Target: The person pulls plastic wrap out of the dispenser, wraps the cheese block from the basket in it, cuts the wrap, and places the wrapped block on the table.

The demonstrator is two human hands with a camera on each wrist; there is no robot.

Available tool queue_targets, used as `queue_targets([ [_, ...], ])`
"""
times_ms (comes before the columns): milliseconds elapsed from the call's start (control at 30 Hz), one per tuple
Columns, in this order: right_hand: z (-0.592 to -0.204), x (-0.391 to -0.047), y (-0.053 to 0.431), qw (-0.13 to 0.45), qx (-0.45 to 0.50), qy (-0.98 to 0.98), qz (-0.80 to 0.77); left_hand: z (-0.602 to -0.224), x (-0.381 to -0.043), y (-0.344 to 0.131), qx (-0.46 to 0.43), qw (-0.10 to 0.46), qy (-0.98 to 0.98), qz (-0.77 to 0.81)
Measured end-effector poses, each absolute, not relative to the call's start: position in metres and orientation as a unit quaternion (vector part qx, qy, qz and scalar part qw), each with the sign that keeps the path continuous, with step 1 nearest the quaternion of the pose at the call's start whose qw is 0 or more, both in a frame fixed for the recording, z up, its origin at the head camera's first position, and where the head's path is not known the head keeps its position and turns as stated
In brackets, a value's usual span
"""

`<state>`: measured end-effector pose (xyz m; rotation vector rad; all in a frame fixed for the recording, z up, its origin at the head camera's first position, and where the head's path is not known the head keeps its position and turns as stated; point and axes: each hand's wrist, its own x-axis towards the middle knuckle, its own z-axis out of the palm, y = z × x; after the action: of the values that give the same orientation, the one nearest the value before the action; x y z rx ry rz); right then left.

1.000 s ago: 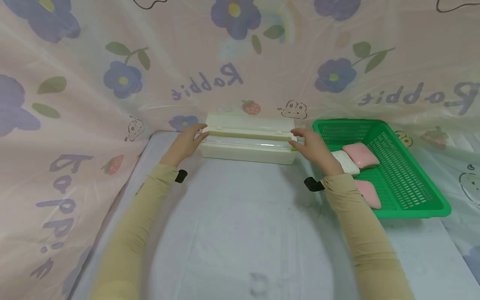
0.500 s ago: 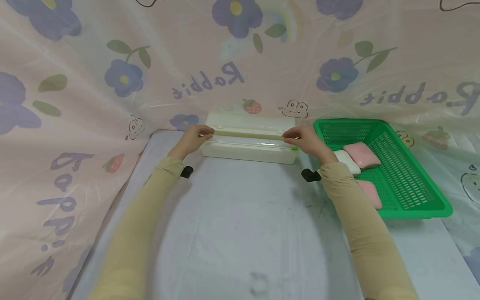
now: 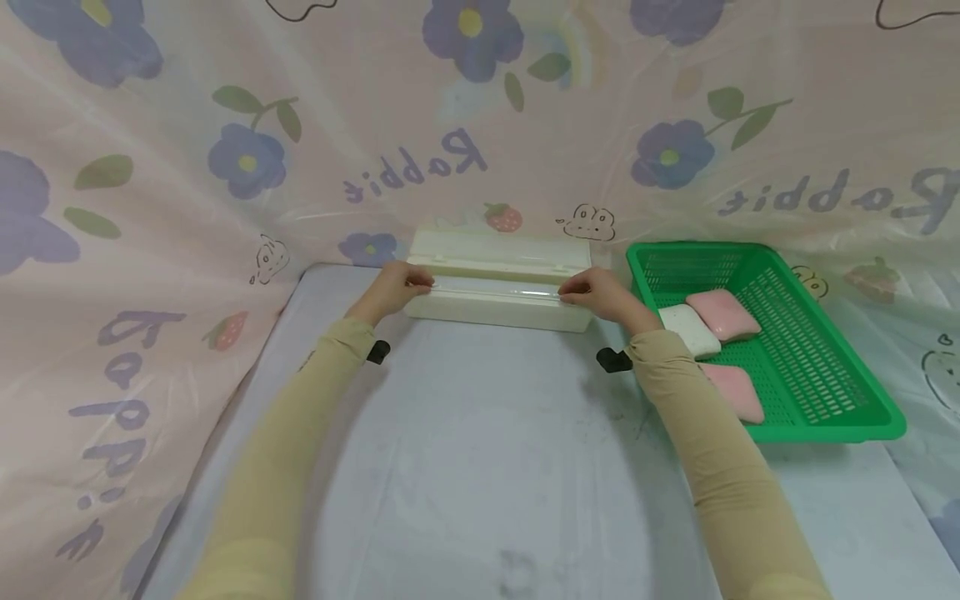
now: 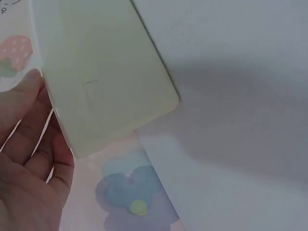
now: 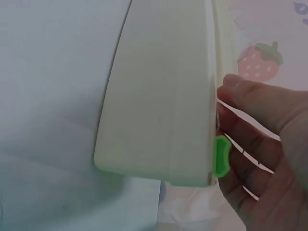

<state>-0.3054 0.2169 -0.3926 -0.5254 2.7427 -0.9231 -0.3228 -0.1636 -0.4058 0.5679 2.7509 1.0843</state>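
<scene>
A cream cling film dispenser [image 3: 498, 314] stands at the back of the table, its lid [image 3: 498, 248] raised behind it. Clear shiny cling film [image 3: 495, 288] lies across its top. My left hand [image 3: 392, 290] pinches the film's edge near the left end, thumb against fingertips. Toward the right end, my right hand [image 3: 602, 295] pinches the same edge. In the left wrist view, the left fingers sit along the dispenser's [image 4: 106, 82] upper edge. A green slide cutter [image 5: 221, 156] shows beside the right fingers in the right wrist view; the hand hides it in the head view.
A green plastic basket [image 3: 832, 429] stands at the right, holding two pink blocks [image 3: 723, 313] and a white block [image 3: 688, 330]. A white cloth covers the table [image 3: 480, 467]. Behind it hangs a printed curtain [image 3: 337, 100].
Both hands have moved inward from the dispenser's ends and lowered to the film's front edge. Their spread fingers have closed into pinches. The right hand now covers the green cutter.
</scene>
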Motion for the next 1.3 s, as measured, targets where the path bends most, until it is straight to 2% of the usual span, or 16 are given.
queue_targets([
  [533,-0.398,-0.308,0.213,0.095,-0.146,0.935,-0.31,-0.405,-0.327,-0.163,0.175,0.084,0.907,0.375],
  [867,-0.404,-0.309,0.21,0.069,-0.14,0.939,-0.305,-0.402,-0.328,-0.159,0.181,0.091,0.917,0.343],
  [1300,-0.407,-0.307,0.21,0.057,-0.157,0.94,-0.299,-0.405,-0.328,-0.153,0.186,0.063,0.93,0.311],
])
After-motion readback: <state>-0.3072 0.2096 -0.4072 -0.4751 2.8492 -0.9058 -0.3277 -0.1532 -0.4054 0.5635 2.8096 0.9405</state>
